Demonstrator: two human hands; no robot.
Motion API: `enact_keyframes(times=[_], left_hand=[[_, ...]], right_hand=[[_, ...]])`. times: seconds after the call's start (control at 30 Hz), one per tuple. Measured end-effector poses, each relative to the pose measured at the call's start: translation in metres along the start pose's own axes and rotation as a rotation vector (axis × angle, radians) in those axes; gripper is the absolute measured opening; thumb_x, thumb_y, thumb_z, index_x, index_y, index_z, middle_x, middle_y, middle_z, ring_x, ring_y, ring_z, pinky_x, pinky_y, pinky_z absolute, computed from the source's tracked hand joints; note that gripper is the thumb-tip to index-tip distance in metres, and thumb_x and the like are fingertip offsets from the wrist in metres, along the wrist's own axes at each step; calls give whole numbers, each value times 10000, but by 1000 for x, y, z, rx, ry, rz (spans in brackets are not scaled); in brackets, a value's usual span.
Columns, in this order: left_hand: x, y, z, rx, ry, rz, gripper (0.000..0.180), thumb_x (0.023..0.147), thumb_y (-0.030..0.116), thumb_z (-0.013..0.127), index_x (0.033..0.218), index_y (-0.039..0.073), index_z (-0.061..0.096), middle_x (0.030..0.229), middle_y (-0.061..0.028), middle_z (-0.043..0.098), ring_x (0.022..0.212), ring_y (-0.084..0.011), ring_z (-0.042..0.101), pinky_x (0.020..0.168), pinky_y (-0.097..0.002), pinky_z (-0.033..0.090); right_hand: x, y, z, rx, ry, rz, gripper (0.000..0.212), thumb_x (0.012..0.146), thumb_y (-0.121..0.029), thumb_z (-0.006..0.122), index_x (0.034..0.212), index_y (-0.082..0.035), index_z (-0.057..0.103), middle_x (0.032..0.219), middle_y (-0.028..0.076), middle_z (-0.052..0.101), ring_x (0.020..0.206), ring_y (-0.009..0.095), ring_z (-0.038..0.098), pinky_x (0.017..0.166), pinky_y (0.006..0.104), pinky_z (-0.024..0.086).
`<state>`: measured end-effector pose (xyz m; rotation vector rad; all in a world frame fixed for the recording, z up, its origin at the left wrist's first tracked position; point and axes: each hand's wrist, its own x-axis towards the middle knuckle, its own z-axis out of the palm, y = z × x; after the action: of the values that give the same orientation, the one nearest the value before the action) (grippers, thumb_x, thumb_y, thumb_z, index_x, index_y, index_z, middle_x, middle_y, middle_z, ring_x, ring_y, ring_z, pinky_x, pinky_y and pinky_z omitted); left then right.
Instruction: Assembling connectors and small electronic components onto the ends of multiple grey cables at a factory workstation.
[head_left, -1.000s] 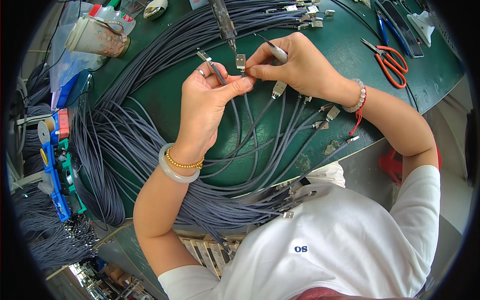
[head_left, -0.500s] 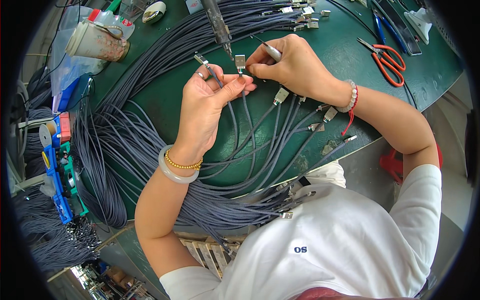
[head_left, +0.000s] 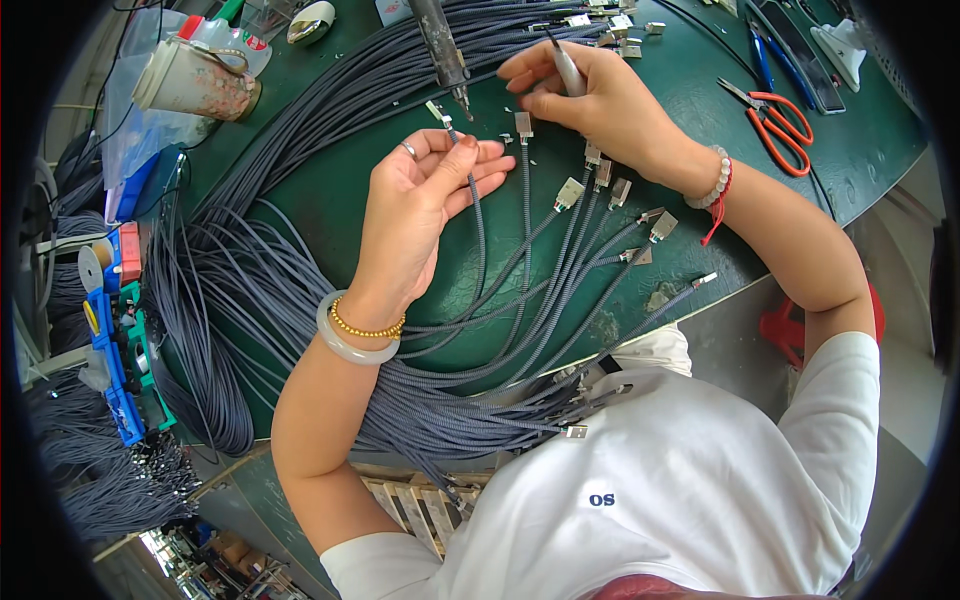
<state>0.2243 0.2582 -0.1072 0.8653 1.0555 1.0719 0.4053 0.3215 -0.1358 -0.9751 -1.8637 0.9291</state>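
My left hand (head_left: 420,200) pinches a grey braided cable (head_left: 478,225) between thumb and fingers, and its small, slim connector end (head_left: 438,113) sticks up past the fingertips. Close to that end hangs the tip of a soldering iron (head_left: 448,65). My right hand (head_left: 610,110) is closed on a slim tool with a grey handle and thin dark tip (head_left: 569,70), whose exact kind I cannot make out. Below that hand lies a cable end with a boxy metal USB plug (head_left: 523,125), touched by neither hand. Several more metal-ended cables (head_left: 568,193) fan out on the green table.
A thick bundle of grey cables (head_left: 310,120) curves across the green table (head_left: 690,60). Orange-handled scissors (head_left: 775,130) and blue-handled pliers (head_left: 775,65) lie at the right. A cup (head_left: 195,82) stands far left, near blue bins (head_left: 115,370). More cables cross my lap.
The metal-plugged cable has left my left hand and lies to the right. My right hand has moved up and right with its tool. The slim-ended cable remains in my left hand.
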Motion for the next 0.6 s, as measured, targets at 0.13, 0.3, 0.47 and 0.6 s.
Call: enact_keyframes(times=[0.13,0.3,0.47,0.6], left_hand=[[2,-2,-6,173,25,5,139,792,80,613,814,-17,516,784,-127,607,693,-174,620,629,-245,508],[5,-5,-5,291,15,28,168,737,70,674,766,-7,528,679,-78,596,569,-114,586,505,-196,459],[3,-5,-4,305,8,27,165,737,71,675,756,-5,529,680,-76,596,567,-112,586,494,-194,459],[-7,-1,2,292,18,32,165,737,74,676,756,-1,530,677,-74,594,569,-112,586,499,-194,459]], right_hand=[[1,-14,3,339,-131,226,248,823,-215,581,975,-22,618,830,25,624,663,28,510,533,159,364],[-1,-11,7,388,-172,176,258,808,-248,606,946,-31,631,782,17,632,667,28,516,530,153,359],[-3,-13,6,388,-199,215,235,812,-239,601,909,-28,637,756,10,631,671,30,520,530,153,363],[-7,-25,1,360,-205,206,228,817,-232,593,907,-27,638,756,8,629,668,29,516,524,153,361]])
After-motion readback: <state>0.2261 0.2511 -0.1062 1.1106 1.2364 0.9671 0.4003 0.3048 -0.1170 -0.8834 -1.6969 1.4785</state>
